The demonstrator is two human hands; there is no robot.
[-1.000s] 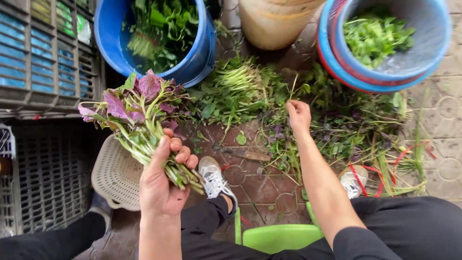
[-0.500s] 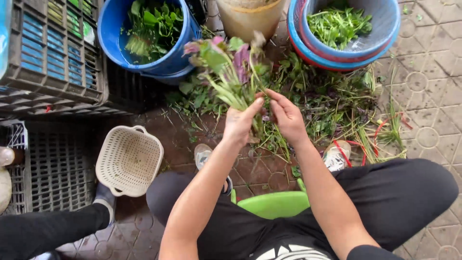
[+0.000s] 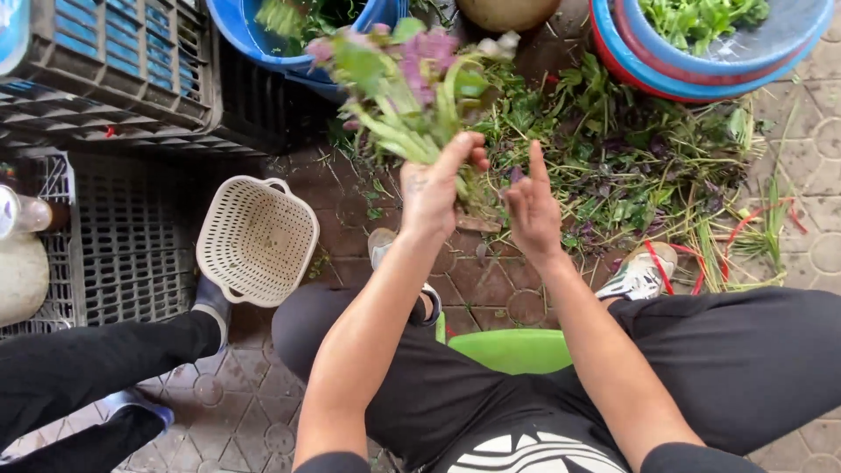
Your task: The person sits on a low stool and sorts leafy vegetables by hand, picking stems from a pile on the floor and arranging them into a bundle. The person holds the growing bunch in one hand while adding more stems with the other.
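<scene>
1. My left hand is clamped around the stems of a bunch of purple and green leafy greens, fingers curled tight, the leaves fanning up and away from me over the ground.
2. My right hand hangs just beside the bunch, fingers apart and loose, the forefinger pointing up, holding nothing.
3. Both forearms reach forward from my lap. I sit on a green stool with my knees spread.
4. Below my hands is wet reddish paving, littered with a heap of trimmed stems and leaves.
5. A cream perforated basket lies near my left foot, with nothing in it.
6. Farther out, a blue tub holds greens in water, stacked blue and red basins hold picked green leaves, and dark plastic crates stand at the left.
7. Another person's dark-trousered leg enters from the left.
</scene>
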